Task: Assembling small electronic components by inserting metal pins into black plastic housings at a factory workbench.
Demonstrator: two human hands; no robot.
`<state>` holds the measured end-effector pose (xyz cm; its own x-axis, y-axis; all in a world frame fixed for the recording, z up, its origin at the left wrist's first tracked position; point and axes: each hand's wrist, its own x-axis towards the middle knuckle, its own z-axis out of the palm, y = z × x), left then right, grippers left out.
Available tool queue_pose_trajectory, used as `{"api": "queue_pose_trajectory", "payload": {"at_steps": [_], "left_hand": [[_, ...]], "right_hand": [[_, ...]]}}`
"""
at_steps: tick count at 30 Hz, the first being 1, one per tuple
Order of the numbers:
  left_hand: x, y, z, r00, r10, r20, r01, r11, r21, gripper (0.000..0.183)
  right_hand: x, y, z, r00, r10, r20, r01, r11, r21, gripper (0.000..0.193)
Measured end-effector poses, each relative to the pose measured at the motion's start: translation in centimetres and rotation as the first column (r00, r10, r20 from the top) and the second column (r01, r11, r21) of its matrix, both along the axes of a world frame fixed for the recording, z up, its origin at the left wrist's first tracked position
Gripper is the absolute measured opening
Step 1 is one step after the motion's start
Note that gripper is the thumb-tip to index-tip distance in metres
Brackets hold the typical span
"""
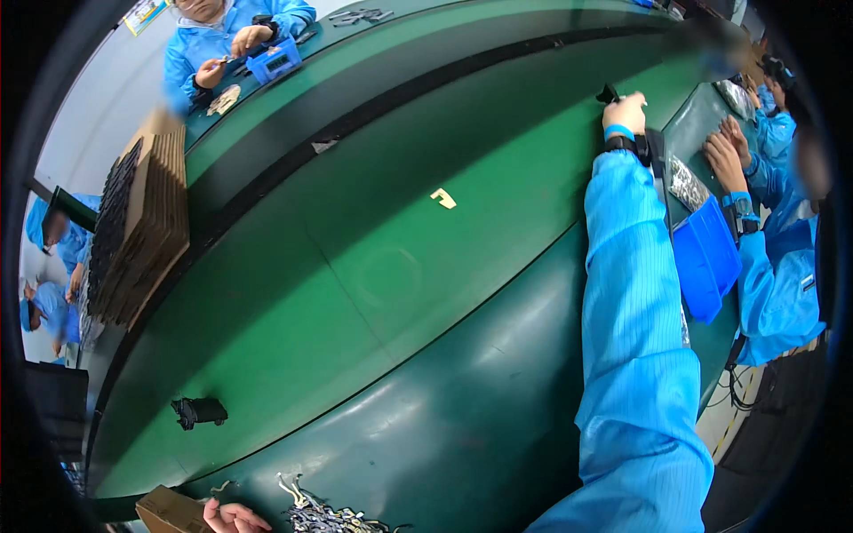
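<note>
Cardboard box [169, 511] sits between 7 and 8 o'clock, black part [199, 412] lies at 8 on the green belt [346, 240]. Left hand [235, 517] is at 7, fingers curled right by the box, can't tell if they've got anything. Cable pile [329, 515] on the bench [471, 400] near 7, cream piece [442, 199] near 12. Smaller black piece [608, 94] is at 2, touching the right hand [625, 114], can't tell if its fingers grip it. Blue bin [708, 258], 3 o'clock.

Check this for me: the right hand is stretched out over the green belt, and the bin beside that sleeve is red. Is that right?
Not quite: the head view shows the bin beside the right sleeve is blue, not red. The right hand is indeed stretched out over the green belt.
</note>
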<state>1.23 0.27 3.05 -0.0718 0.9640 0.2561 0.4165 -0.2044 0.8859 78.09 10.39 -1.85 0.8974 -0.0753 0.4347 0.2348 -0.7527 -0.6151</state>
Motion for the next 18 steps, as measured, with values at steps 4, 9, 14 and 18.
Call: {"api": "queue_pose_trajectory", "payload": {"at_steps": [4,9,14,18], "left_hand": [[-0.4,-0.5,0.5,0.999,0.001,0.05,0.0,1.0,-0.005,0.043],[-1.1,-1.1,0.9,0.989,0.009,0.145,-0.001,0.998,-0.057,0.047],[-1.8,-1.6,-0.3,0.947,0.038,0.319,-0.086,0.987,0.138,0.039],[-0.5,-2.7,4.0,0.92,-0.057,0.387,-0.038,0.971,0.235,0.042]], "right_hand": [[-3.6,-0.1,0.1,0.988,0.027,0.149,-0.079,0.931,0.357,0.049],[-10.6,3.1,1.5,0.927,0.311,0.21,-0.371,0.678,0.635,0.037],[-31.8,1.2,11.4,0.354,0.935,-0.005,-0.511,0.198,0.837,0.045],[-42.8,-3.0,14.4,-0.158,0.985,-0.073,-0.69,-0.057,0.721,0.05]]}}
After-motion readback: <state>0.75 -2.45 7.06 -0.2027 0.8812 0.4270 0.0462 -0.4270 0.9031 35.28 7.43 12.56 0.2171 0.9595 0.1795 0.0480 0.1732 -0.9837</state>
